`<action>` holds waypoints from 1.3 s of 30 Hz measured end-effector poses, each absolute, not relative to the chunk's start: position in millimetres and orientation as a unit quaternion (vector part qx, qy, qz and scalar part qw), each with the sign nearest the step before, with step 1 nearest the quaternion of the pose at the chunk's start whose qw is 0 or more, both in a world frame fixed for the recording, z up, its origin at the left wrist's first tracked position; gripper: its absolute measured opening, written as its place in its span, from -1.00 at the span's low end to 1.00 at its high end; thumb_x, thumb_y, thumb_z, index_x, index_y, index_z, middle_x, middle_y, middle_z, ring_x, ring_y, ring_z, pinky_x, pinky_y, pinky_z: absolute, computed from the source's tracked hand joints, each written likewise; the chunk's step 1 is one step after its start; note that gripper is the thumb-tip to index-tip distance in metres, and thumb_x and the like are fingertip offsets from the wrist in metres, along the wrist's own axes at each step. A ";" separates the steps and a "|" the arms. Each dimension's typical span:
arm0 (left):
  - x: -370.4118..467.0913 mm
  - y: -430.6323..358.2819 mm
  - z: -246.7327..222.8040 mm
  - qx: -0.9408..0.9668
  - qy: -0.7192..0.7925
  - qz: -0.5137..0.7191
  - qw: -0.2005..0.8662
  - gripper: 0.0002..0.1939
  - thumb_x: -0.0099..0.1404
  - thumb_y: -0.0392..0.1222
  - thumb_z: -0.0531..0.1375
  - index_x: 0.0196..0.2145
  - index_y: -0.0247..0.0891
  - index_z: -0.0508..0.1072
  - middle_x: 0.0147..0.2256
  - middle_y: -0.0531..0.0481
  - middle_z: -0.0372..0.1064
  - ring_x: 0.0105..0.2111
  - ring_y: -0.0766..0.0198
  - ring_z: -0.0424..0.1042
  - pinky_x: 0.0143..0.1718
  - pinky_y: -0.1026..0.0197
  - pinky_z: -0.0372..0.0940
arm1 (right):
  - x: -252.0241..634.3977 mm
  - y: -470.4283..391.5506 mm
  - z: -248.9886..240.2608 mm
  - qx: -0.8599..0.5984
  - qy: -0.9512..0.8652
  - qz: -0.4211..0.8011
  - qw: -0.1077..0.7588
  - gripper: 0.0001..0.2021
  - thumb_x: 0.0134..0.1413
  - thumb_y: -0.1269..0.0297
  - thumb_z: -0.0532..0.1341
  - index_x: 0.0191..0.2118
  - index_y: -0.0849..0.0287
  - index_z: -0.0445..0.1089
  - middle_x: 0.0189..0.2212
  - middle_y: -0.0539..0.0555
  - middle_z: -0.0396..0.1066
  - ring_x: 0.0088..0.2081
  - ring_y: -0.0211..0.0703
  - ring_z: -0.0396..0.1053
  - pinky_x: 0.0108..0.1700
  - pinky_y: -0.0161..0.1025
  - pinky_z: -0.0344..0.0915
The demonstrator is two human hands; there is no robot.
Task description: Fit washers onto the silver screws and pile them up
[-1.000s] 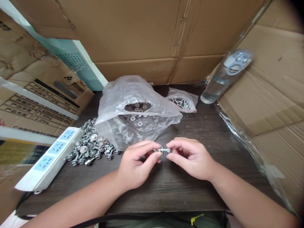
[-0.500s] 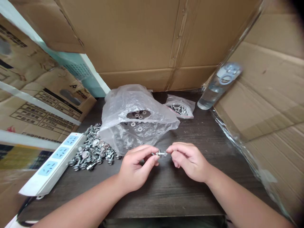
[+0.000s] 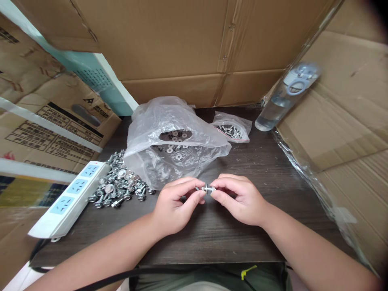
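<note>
Between my hands, above the dark table, a small silver bolt (image 3: 209, 188) lies level with a washer around its shank. My left hand (image 3: 176, 206) pinches the bolt's left end between thumb and forefinger. At the other end, the thumb and forefinger of my right hand (image 3: 241, 198) are closed on the nut, which they mostly cover. Just beyond my left hand is a clear plastic bag (image 3: 142, 161) with loose washers (image 3: 178, 157) inside. A pile of assembled bolts (image 3: 121, 188) lies to the left of the hands.
A white power strip (image 3: 68, 202) borders the pile on the left. Behind the hands, a small zip bag (image 3: 233, 131) contains screws. A water bottle (image 3: 286, 97) stands at the back right. Cardboard walls (image 3: 172, 40) enclose the table (image 3: 242, 246), and a black cable (image 3: 106, 279) crosses its front edge.
My right thumb and fingertips have come in from beside the bolt and closed on its nut end. My left hand keeps its pinch. The whole view has tilted down slightly.
</note>
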State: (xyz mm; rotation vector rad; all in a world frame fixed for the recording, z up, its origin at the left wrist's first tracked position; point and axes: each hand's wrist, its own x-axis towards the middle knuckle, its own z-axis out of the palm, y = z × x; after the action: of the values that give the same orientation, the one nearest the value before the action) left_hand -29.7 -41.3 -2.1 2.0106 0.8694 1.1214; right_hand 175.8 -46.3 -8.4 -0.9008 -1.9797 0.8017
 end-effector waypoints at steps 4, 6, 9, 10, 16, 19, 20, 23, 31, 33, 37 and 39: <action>-29.0 -39.8 -3.5 0.772 0.326 0.431 0.334 -0.90 0.27 -0.38 0.20 -0.27 -0.39 0.51 -0.50 -0.01 0.45 -0.52 0.43 0.46 -0.46 0.44 0.37 | 177.8 -46.4 -10.0 -0.353 -0.788 0.321 0.389 -0.80 0.30 0.36 0.12 -0.33 0.28 0.43 -0.53 0.00 0.29 -0.47 -0.40 0.23 -0.37 -0.41 0.18; -29.2 -39.7 -3.8 0.762 0.333 0.433 0.348 -0.89 0.27 -0.36 0.20 -0.26 -0.41 0.52 -0.49 -0.03 0.45 -0.53 0.42 0.47 -0.47 0.43 0.39 | 180.2 -46.8 -10.6 -0.360 -0.782 0.328 0.389 -0.80 0.30 0.35 0.11 -0.30 0.27 0.43 -0.52 0.00 0.28 -0.49 -0.41 0.23 -0.39 -0.42 0.18; -29.6 -40.5 -3.2 0.732 0.360 0.434 0.383 -0.87 0.27 -0.32 0.21 -0.25 -0.43 0.52 -0.46 -0.06 0.45 -0.54 0.39 0.49 -0.49 0.42 0.41 | 183.2 -47.7 -9.2 -0.375 -0.762 0.339 0.405 -0.85 0.27 0.34 0.14 -0.20 0.27 0.44 -0.48 0.01 0.30 -0.50 -0.43 0.23 -0.44 -0.43 0.19; -29.6 -40.7 -3.0 0.721 0.368 0.436 0.394 -0.87 0.26 -0.31 0.22 -0.25 -0.44 0.52 -0.45 -0.06 0.44 -0.55 0.39 0.50 -0.50 0.42 0.41 | 183.6 -48.1 -8.4 -0.377 -0.758 0.338 0.412 -0.86 0.26 0.34 0.16 -0.18 0.27 0.43 -0.47 0.01 0.30 -0.49 -0.43 0.23 -0.45 -0.44 0.18; -29.5 -41.4 -2.8 0.697 0.374 0.438 0.428 -0.86 0.26 -0.28 0.22 -0.27 -0.42 0.52 -0.41 -0.06 0.42 -0.55 0.38 0.51 -0.51 0.42 0.43 | 181.3 -49.2 -8.8 -0.358 -0.767 0.312 0.430 -0.84 0.14 0.40 0.27 -0.14 0.28 0.41 -0.46 0.00 0.28 -0.45 -0.41 0.25 -0.42 -0.46 0.22; -29.7 -42.2 -4.1 0.700 0.368 0.430 0.435 -0.87 0.27 -0.28 0.21 -0.27 -0.38 0.52 -0.39 -0.04 0.42 -0.54 0.40 0.51 -0.50 0.43 0.43 | 179.3 -48.9 -10.1 -0.357 -0.774 0.294 0.433 -0.87 0.13 0.41 0.28 -0.18 0.29 0.43 -0.47 0.00 0.29 -0.46 -0.42 0.23 -0.42 -0.45 0.21; -29.7 -42.5 -4.5 0.702 0.365 0.427 0.438 -0.88 0.28 -0.28 0.21 -0.26 -0.37 0.52 -0.39 -0.03 0.42 -0.54 0.41 0.51 -0.50 0.44 0.43 | 178.8 -48.8 -10.0 -0.359 -0.776 0.290 0.431 -0.89 0.13 0.41 0.27 -0.21 0.30 0.43 -0.48 0.00 0.29 -0.47 -0.42 0.22 -0.42 -0.44 0.20; -28.7 -43.6 -4.8 0.708 0.358 0.419 0.443 -0.88 0.28 -0.29 0.20 -0.26 -0.36 0.53 -0.39 -0.02 0.42 -0.53 0.43 0.51 -0.49 0.47 0.42 | 177.9 -48.3 -8.6 -0.362 -0.781 0.299 0.412 -0.92 0.18 0.39 0.23 -0.28 0.30 0.44 -0.49 0.01 0.30 -0.48 -0.42 0.21 -0.41 -0.42 0.17; -26.3 -42.6 -2.8 0.706 0.369 0.426 0.429 -0.88 0.26 -0.29 0.22 -0.28 -0.40 0.52 -0.41 -0.04 0.44 -0.57 0.43 0.49 -0.51 0.46 0.42 | 182.4 -46.4 -9.6 -0.383 -0.765 0.351 0.380 -0.79 0.31 0.31 0.09 -0.29 0.27 0.42 -0.51 0.01 0.29 -0.47 -0.39 0.26 -0.40 -0.40 0.22; -26.6 -42.5 -2.5 0.703 0.369 0.427 0.433 -0.88 0.27 -0.28 0.21 -0.28 -0.40 0.52 -0.41 -0.05 0.44 -0.57 0.43 0.49 -0.51 0.45 0.42 | 183.7 -47.4 -10.5 -0.394 -0.743 0.366 0.398 -0.83 0.28 0.28 0.14 -0.17 0.27 0.41 -0.48 0.02 0.32 -0.47 -0.38 0.28 -0.42 -0.42 0.25; -27.0 -42.5 -2.9 0.703 0.361 0.427 0.439 -0.87 0.28 -0.27 0.21 -0.27 -0.39 0.52 -0.42 -0.04 0.43 -0.55 0.42 0.49 -0.50 0.44 0.42 | 182.4 -49.5 -10.5 -0.387 -0.732 0.384 0.408 -0.79 0.19 0.28 0.24 -0.09 0.26 0.39 -0.44 0.03 0.32 -0.46 -0.38 0.28 -0.44 -0.42 0.26; -26.7 -42.8 -3.5 0.705 0.358 0.427 0.438 -0.87 0.28 -0.26 0.21 -0.26 -0.38 0.52 -0.42 -0.04 0.43 -0.55 0.42 0.48 -0.50 0.44 0.42 | 180.6 -49.8 -9.1 -0.373 -0.747 0.382 0.397 -0.83 0.19 0.30 0.24 -0.14 0.26 0.42 -0.43 0.04 0.32 -0.45 -0.38 0.27 -0.44 -0.43 0.25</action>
State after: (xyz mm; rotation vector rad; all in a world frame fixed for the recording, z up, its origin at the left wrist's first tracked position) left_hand -26.7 -42.8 -3.5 1.7540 0.8912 1.0614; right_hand 180.6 -49.8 -9.1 -0.9440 -1.8927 0.9666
